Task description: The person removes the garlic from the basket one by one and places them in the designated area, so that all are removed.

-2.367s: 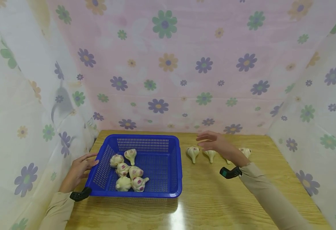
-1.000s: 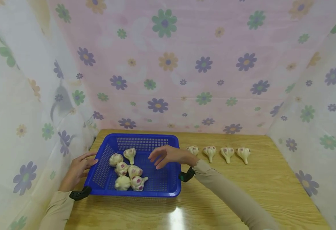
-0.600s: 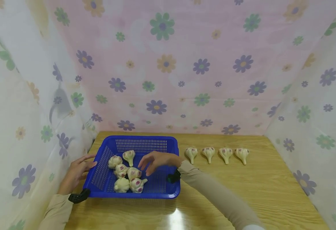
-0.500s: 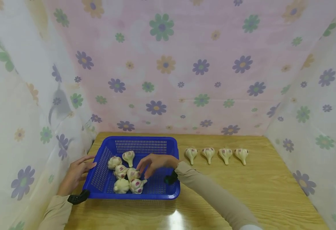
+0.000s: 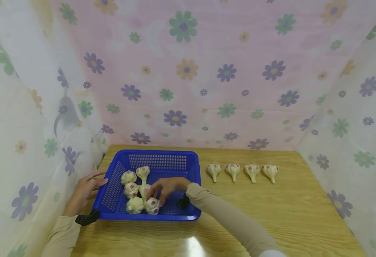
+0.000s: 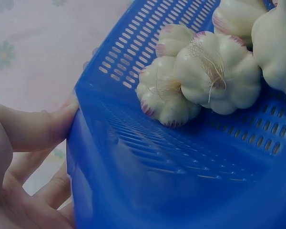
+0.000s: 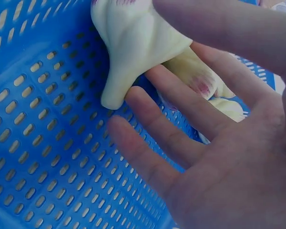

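Note:
A blue plastic basket (image 5: 162,152) with slotted walls stands on the table and holds several garlic bulbs. My left hand (image 5: 85,189) grips the basket's left rim; in the left wrist view its thumb (image 6: 43,128) touches the rim corner and the other fingers lie outside the wall. My right hand (image 5: 166,189) is inside the basket, at the front right garlic bulb (image 5: 151,206). In the right wrist view the thumb (image 7: 229,28) lies over that bulb (image 7: 133,43) and the fingers reach behind it, pinching it. Another bulb (image 5: 144,191) is partly hidden by this hand.
A row of several garlic bulbs (image 5: 233,172) lies right of the basket, stems toward me. The wooden table (image 5: 271,210) meets a flowered cloth (image 5: 188,85) behind and at both sides. The basket's left side is near the left cloth.
My right hand has come left from above the garlic row, into the basket and down onto the front right bulb. Bulbs there have shifted slightly. My left hand stays at the rim.

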Demonstrator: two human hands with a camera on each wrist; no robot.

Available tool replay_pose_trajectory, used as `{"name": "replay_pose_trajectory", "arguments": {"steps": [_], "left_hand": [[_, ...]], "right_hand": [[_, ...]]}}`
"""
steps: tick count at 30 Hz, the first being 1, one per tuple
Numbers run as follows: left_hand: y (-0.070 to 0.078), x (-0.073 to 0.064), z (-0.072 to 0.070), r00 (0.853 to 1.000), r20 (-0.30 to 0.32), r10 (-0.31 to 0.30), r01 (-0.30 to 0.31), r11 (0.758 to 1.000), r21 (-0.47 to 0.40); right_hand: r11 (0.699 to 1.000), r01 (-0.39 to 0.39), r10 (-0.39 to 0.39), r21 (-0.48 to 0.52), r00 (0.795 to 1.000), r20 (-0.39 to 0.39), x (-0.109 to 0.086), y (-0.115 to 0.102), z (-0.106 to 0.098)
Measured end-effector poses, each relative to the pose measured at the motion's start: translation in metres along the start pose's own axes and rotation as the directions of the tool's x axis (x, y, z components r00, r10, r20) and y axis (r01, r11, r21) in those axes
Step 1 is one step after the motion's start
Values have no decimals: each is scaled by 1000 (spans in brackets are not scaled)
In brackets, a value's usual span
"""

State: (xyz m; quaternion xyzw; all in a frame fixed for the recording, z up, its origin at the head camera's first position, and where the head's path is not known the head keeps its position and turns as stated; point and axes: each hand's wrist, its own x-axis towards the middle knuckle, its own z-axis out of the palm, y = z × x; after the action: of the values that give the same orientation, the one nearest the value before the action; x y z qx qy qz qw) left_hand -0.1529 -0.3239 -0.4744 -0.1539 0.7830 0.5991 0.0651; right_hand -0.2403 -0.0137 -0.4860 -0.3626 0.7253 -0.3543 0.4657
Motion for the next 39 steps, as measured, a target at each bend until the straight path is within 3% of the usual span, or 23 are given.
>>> {"name": "replay_pose_trajectory", "arguments": {"steps": [7,14,21,29,39], "left_hand": [[3,2,1,1000,0,-21,21,1000,-11],[6,4,1,1000,-7,-12,12,1000,8],[6,4,3,1000,-8,-13,13,1000,9],[4,2,3,999,-8,-34,34,999,8],[1,1,0,999,-9,-48,48,999,14]], "right_hand": [[996,-58,58,-66,998,1,4,4,-2],[996,-93,93,11,996,9,3,7,-4],[996,-86,85,9,994,71,0,7,0],[997,-81,80,13,996,48,-3,10,1],[993,-54,48,105,997,53,-9,4,0]]}}
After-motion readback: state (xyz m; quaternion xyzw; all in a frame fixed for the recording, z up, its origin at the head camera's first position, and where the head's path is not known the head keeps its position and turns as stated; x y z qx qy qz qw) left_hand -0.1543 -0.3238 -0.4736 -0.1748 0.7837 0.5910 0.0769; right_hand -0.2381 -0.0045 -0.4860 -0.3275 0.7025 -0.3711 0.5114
